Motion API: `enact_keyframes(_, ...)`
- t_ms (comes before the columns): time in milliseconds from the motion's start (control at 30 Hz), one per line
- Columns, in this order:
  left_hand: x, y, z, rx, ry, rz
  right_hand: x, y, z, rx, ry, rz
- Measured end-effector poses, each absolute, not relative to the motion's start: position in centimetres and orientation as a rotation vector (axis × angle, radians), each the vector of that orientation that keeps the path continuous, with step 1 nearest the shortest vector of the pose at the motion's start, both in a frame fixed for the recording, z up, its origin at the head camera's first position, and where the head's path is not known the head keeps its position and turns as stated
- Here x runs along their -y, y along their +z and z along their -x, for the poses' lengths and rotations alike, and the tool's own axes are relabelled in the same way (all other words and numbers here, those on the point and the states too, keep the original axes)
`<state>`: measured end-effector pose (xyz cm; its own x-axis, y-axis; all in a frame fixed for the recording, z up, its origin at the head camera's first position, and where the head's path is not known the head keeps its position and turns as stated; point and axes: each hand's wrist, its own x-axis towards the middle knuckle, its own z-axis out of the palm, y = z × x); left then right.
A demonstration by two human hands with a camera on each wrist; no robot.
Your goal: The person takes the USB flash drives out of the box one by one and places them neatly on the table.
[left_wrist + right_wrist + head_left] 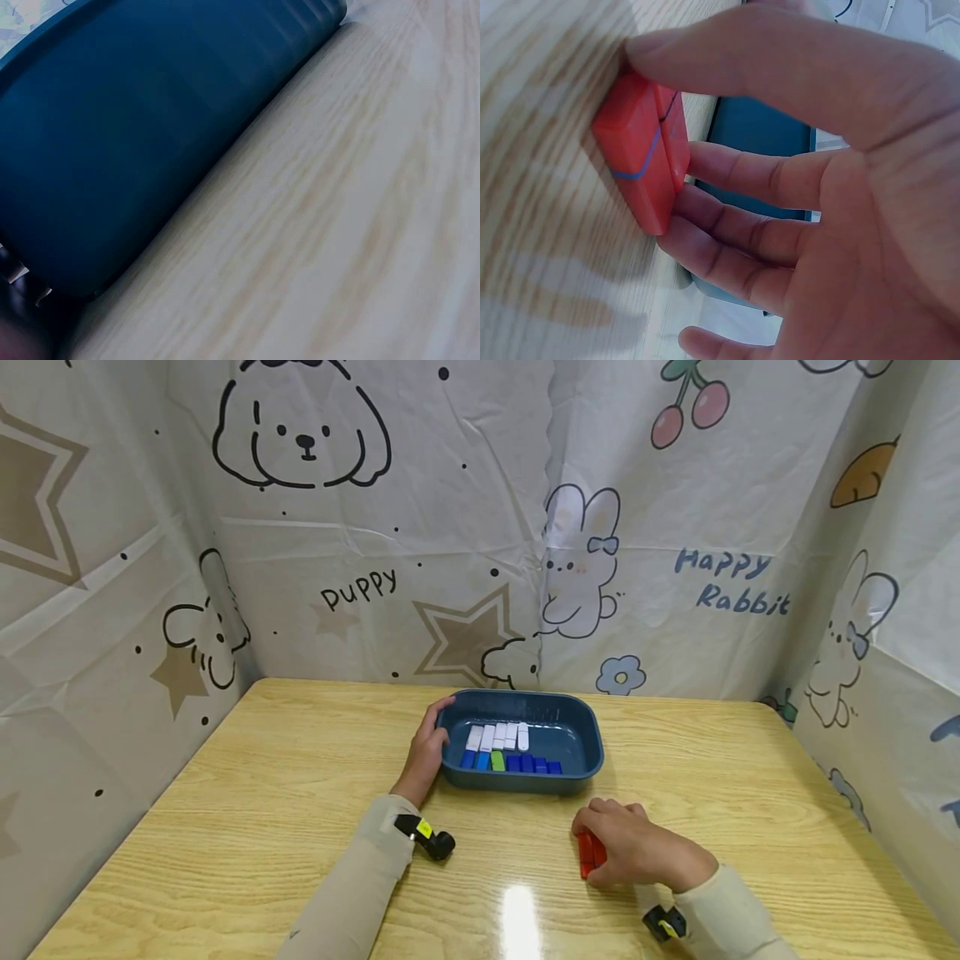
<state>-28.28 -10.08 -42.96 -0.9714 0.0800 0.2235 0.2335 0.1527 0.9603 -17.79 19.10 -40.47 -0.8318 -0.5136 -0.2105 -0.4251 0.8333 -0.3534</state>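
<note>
A dark blue-green plastic tray (517,783) stands on the wooden table, with its side wall (142,142) filling much of the left wrist view. My left hand (426,752) grips the tray's left end, thumb at the rim. In front of the tray's right part, my right hand (637,843) holds two small red blocks (639,150) side by side at the tabletop, between thumb and fingertips. Thin lines cross the red blocks, one blue and one dark. Inside the tray lie a row of white blocks (498,737), several blue blocks (527,763) and a green block (497,762).
The pale wooden table (247,810) runs back to a printed cloth (465,527) hung behind it and at both sides. A black wrist camera (429,837) sits on the left sleeve, another black camera (663,924) on the right.
</note>
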Motion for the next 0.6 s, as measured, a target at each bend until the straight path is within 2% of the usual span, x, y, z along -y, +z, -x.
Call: enact_keyframes(600, 10.01, -42.86, 28.2, 2.294, -1.942, 0.305, -19.23, -40.52, 17.81, -2.707, -0.434, 0.699)
